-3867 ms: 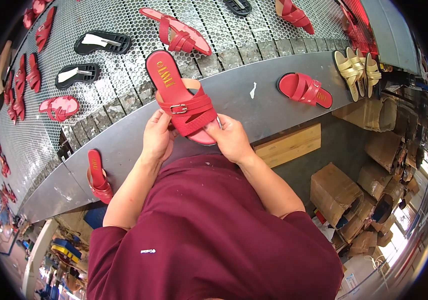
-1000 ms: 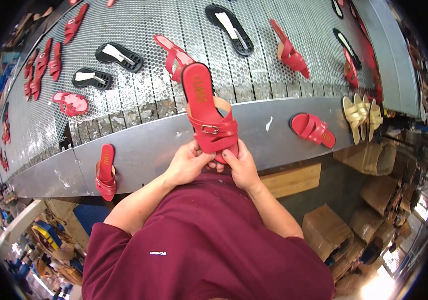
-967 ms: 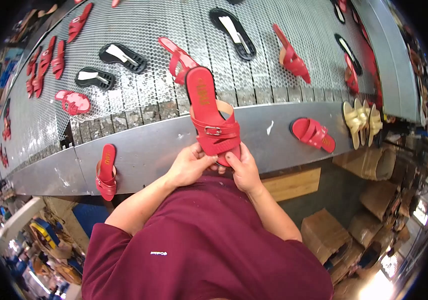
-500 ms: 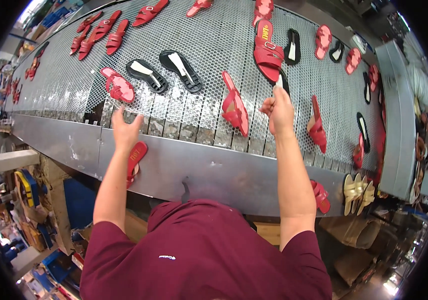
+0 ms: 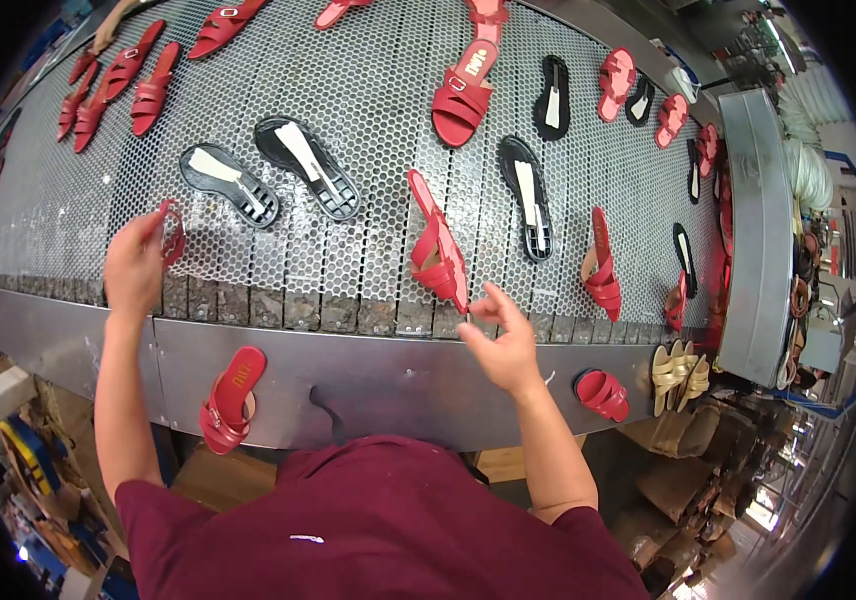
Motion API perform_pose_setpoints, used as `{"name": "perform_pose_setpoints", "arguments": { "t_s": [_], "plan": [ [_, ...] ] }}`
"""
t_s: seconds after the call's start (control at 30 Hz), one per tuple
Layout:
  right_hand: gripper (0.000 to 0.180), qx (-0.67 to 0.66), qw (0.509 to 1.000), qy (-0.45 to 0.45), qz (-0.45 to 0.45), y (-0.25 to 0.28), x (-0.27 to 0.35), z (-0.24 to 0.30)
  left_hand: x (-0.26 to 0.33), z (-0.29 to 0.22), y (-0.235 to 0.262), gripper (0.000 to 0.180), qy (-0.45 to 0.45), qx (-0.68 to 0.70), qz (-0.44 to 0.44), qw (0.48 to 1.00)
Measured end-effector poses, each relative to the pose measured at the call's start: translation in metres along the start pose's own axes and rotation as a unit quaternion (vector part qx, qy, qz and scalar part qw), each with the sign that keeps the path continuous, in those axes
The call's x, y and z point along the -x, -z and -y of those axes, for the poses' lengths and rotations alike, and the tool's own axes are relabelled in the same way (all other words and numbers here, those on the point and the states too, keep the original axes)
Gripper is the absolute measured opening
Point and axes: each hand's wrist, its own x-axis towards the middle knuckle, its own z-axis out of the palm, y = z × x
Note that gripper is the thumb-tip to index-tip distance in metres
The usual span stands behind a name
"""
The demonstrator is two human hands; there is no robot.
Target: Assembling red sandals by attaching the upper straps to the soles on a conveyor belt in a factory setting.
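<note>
My left hand [image 5: 134, 270] is closed on a red sandal [image 5: 175, 242], most of which is hidden behind the fingers. With thumb and fingers apart, my right hand [image 5: 505, 350] hovers empty over the belt's near edge. Beside its fingertips, a second red sandal [image 5: 436, 250] rests on its side, pink underside facing right. A black sole [image 5: 526, 200] with a pale strip lies beyond my right hand. Two more black soles, one on the left [image 5: 231, 188] and one on the right [image 5: 310, 165], lie between my hands. Farther back is an upright red buckled sandal [image 5: 462, 98].
A perforated metal conveyor belt [image 5: 373, 120] carries several other red sandals and black soles. Along its near side runs a metal ledge [image 5: 428, 400], holding a red sandal [image 5: 231, 405] and gold sandals [image 5: 676, 380]. Another person's hand [image 5: 106, 38] reaches in at the far left.
My left hand has closed on the red sandal it was reaching toward. My right hand has drawn back from the buckled sandal and the black sole beneath it, now lying on the belt.
</note>
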Motion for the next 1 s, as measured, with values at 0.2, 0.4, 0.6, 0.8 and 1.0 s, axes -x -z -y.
{"name": "perform_pose_setpoints", "arguments": {
  "t_s": [0.2, 0.4, 0.6, 0.8, 1.0],
  "plan": [
    [0.106, 0.057, 0.967, 0.152, 0.198, -0.063, -0.02, 0.078, 0.022, -0.089, 0.037, 0.028, 0.202, 0.54, 0.143, 0.804],
    [0.042, -0.271, 0.857, -0.113, 0.424, -0.082, -0.005, 0.051, 0.025, -0.102, -0.045, 0.038, 0.181, 0.711, 0.271, 0.623],
    [0.016, -0.15, 0.92, -0.22, 0.289, -0.037, 0.061, -0.019, -0.069, 0.071, -0.116, 0.089, 0.169, -0.111, -0.006, 0.979],
    [0.018, -0.108, 0.922, -0.316, 0.199, -0.021, 0.104, -0.046, -0.102, 0.05, -0.136, 0.091, 0.315, -0.123, 0.144, 0.93],
    [0.019, -0.081, 0.932, -0.317, 0.157, -0.021, 0.111, -0.056, -0.118, 0.074, -0.141, 0.091, 0.31, 0.035, 0.173, 0.934]
  ]
}}
